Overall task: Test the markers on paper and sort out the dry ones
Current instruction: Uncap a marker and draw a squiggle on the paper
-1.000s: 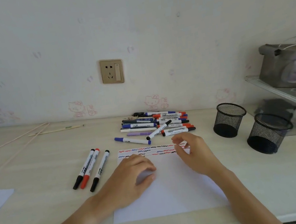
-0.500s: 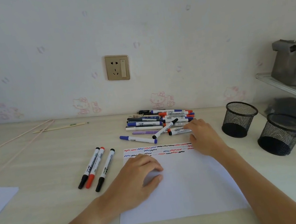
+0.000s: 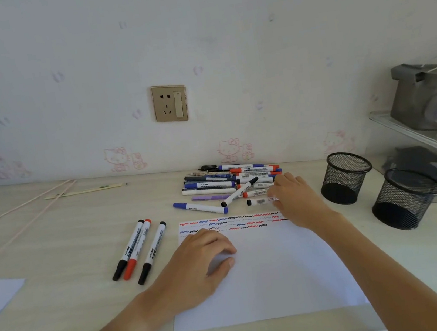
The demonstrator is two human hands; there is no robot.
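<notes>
The right hand (image 3: 294,199) reaches past the top edge of the paper (image 3: 270,271), its fingers curled down onto a black-capped marker (image 3: 259,201) that lies flat on the desk (image 3: 53,246). The fingertips pinch the white barrel at its right end, while the black cap pokes out to their left. How tight the hold is cannot be told from here.

Just beyond those fingers sits the marker pile (image 3: 231,180), a loose heap of smooth white plastic barrels with blue, red and black caps, most lying parallel. One black-tipped marker (image 3: 239,191) slants across the near edge of the heap.

The left hand (image 3: 198,267) rests on the white sheet, fingers loosely bent with the tips pressing the paper flat, holding nothing. Just beyond its fingertips run rows of small wavy scribbles (image 3: 231,223) in red, blue and black across the top of the sheet.

To the left of that hand, three sorted markers (image 3: 139,252) lie side by side, two black-capped and one red, caps toward the near edge. To the right of the right hand, well apart from its fingers, stand two round black wire-mesh cups (image 3: 345,177), upright. The desk surface is pale wood grain.
</notes>
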